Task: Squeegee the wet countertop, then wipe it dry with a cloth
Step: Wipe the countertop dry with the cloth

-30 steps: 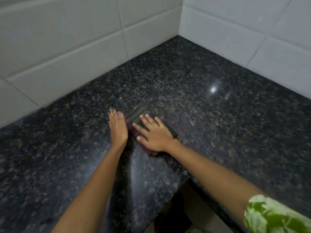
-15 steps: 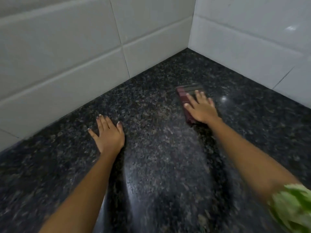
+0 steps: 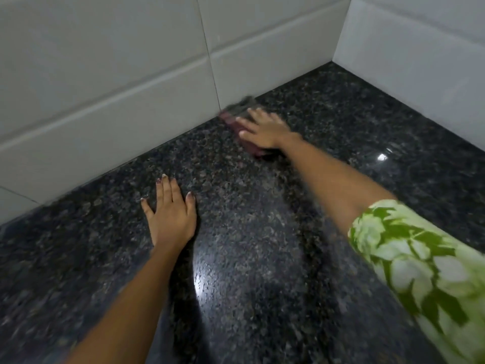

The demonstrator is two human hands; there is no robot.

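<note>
The countertop [image 3: 262,258] is dark speckled granite with a glossy sheen. My right hand [image 3: 265,127] lies flat on a folded dark red and grey cloth [image 3: 236,112], pressing it down far out near the back wall; the cloth is blurred and mostly covered by my fingers. My left hand [image 3: 172,211] rests palm down on the granite closer to me, fingers spread, holding nothing. No squeegee is in view.
White tiled walls [image 3: 131,88] rise along the back and the right [image 3: 420,61], meeting in a corner at the upper right. A bright light glare [image 3: 381,156] shows on the stone at the right.
My right hand has slid the cloth away from me and then leftward, up against the back wall. My left hand has stayed flat on the counter, spreading its fingers.
</note>
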